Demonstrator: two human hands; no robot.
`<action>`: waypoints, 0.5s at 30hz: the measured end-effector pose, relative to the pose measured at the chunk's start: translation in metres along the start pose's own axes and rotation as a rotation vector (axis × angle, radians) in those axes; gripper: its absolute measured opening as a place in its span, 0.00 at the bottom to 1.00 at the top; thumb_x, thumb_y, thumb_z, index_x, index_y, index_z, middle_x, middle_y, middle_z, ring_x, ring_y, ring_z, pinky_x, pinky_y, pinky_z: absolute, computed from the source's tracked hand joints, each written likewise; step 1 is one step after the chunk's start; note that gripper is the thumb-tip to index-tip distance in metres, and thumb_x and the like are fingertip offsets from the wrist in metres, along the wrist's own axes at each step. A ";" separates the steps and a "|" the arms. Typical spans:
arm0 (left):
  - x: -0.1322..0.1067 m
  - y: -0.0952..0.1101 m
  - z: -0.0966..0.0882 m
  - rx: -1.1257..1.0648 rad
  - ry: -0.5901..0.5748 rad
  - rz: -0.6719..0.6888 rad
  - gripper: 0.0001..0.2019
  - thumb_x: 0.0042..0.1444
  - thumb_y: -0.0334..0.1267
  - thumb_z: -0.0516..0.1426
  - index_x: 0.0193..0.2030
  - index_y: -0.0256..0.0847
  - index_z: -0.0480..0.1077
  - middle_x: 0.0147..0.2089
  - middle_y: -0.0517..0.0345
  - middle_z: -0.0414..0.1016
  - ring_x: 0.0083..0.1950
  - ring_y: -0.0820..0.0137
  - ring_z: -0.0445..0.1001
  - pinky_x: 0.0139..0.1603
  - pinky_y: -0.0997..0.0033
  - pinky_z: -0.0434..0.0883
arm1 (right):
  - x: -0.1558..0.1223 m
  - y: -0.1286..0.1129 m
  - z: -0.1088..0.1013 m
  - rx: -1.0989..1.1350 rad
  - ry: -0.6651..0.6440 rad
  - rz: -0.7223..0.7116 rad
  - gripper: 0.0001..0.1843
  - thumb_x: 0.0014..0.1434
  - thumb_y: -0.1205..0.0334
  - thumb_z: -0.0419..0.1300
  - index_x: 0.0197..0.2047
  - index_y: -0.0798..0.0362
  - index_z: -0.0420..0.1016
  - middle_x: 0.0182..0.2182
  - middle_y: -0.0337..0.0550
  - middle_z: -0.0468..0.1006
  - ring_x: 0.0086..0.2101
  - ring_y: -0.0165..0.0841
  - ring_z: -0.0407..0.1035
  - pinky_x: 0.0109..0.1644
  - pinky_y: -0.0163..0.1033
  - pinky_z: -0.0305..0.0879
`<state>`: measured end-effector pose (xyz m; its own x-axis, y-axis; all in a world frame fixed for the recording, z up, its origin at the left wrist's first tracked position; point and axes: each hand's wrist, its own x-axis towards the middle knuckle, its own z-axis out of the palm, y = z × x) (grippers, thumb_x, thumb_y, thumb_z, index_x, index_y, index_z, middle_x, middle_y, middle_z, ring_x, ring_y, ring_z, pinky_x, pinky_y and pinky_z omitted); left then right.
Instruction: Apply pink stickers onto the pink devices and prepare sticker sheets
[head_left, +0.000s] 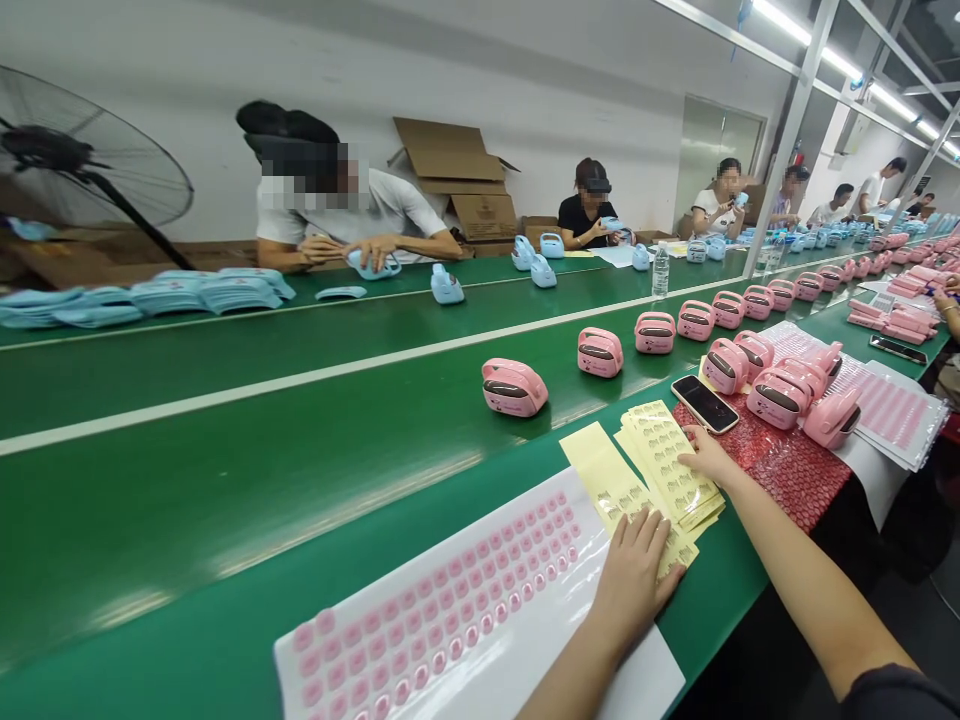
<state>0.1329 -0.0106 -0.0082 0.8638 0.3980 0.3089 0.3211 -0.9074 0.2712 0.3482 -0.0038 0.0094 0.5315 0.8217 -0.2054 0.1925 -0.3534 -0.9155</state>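
My left hand (634, 580) lies flat, fingers spread, on a yellow label strip (611, 485) at the near edge of the green bench. My right hand (705, 455) rests its fingertips on a stack of yellow label sheets (667, 460) just to the right. Neither hand grips anything. To the left lies a white sheet of pink stickers (450, 610). A black phone (705, 403) sits beyond the stack on a red bubble mat (787, 465).
Pink devices (514, 387) stand in a row on the green conveyor (225, 470), with more piled at the right (784, 385). Several people sit opposite handling blue devices (446, 285). There is a fan (82, 160) at far left, and cardboard boxes (465, 180) and a water bottle (660, 270) across the belt.
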 end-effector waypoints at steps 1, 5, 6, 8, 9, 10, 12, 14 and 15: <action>0.000 0.000 -0.002 0.000 0.003 -0.007 0.18 0.55 0.45 0.52 0.49 0.39 0.67 0.52 0.47 0.71 0.56 0.55 0.65 0.58 0.47 0.59 | -0.001 0.000 0.001 0.001 -0.004 -0.001 0.28 0.45 0.74 0.59 0.51 0.55 0.60 0.30 0.37 0.69 0.35 0.34 0.70 0.42 0.41 0.66; 0.004 0.001 -0.014 0.098 0.018 -0.078 0.11 0.57 0.42 0.50 0.33 0.41 0.70 0.32 0.52 0.76 0.39 0.61 0.74 0.57 0.44 0.58 | -0.005 -0.001 0.001 0.038 -0.037 0.000 0.28 0.47 0.74 0.57 0.52 0.55 0.58 0.32 0.39 0.70 0.36 0.34 0.70 0.40 0.39 0.67; 0.006 0.001 -0.017 0.114 0.033 -0.083 0.11 0.57 0.40 0.50 0.31 0.40 0.70 0.29 0.53 0.75 0.35 0.62 0.74 0.55 0.45 0.60 | -0.005 -0.001 0.001 0.050 -0.045 -0.001 0.27 0.48 0.74 0.57 0.52 0.55 0.58 0.32 0.39 0.70 0.36 0.33 0.70 0.40 0.38 0.67; 0.013 0.004 -0.020 0.107 0.079 -0.063 0.08 0.55 0.38 0.52 0.35 0.38 0.70 0.32 0.51 0.75 0.35 0.61 0.73 0.48 0.50 0.67 | -0.005 0.000 0.001 0.069 -0.053 -0.003 0.28 0.48 0.74 0.57 0.53 0.55 0.57 0.32 0.39 0.69 0.36 0.33 0.70 0.39 0.37 0.68; 0.017 0.005 -0.020 0.092 0.105 -0.048 0.08 0.54 0.38 0.53 0.39 0.38 0.69 0.36 0.49 0.75 0.37 0.60 0.72 0.44 0.54 0.69 | -0.005 0.000 0.002 0.075 -0.055 -0.003 0.29 0.48 0.74 0.57 0.53 0.55 0.57 0.32 0.38 0.69 0.35 0.33 0.70 0.38 0.37 0.68; 0.022 0.007 -0.019 0.079 0.124 -0.035 0.10 0.53 0.37 0.54 0.42 0.37 0.68 0.40 0.47 0.74 0.40 0.60 0.72 0.41 0.56 0.69 | -0.005 0.000 0.003 0.080 -0.055 -0.002 0.30 0.48 0.74 0.57 0.54 0.54 0.56 0.31 0.37 0.69 0.35 0.33 0.70 0.37 0.37 0.68; 0.031 0.010 -0.017 0.064 0.135 -0.007 0.11 0.54 0.36 0.53 0.44 0.39 0.67 0.43 0.47 0.72 0.42 0.60 0.70 0.38 0.60 0.69 | -0.004 -0.001 0.005 0.090 -0.053 -0.002 0.31 0.48 0.73 0.58 0.55 0.53 0.54 0.29 0.36 0.68 0.33 0.33 0.70 0.36 0.37 0.68; 0.038 0.011 -0.015 0.048 0.137 0.026 0.08 0.56 0.33 0.50 0.41 0.41 0.68 0.40 0.50 0.73 0.39 0.62 0.70 0.37 0.61 0.68 | -0.003 -0.001 0.007 0.097 -0.046 -0.006 0.32 0.49 0.72 0.57 0.57 0.53 0.52 0.28 0.35 0.68 0.31 0.32 0.70 0.35 0.37 0.68; 0.041 0.011 -0.013 0.037 0.138 0.038 0.09 0.57 0.32 0.48 0.39 0.42 0.68 0.37 0.51 0.73 0.37 0.63 0.70 0.36 0.62 0.68 | -0.002 -0.001 0.008 0.099 -0.042 -0.007 0.33 0.49 0.72 0.57 0.57 0.53 0.51 0.28 0.35 0.68 0.30 0.32 0.70 0.35 0.36 0.68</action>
<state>0.1665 -0.0027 0.0196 0.8149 0.3755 0.4415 0.3053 -0.9256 0.2238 0.3403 -0.0017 0.0084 0.4950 0.8429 -0.2110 0.1131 -0.3033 -0.9462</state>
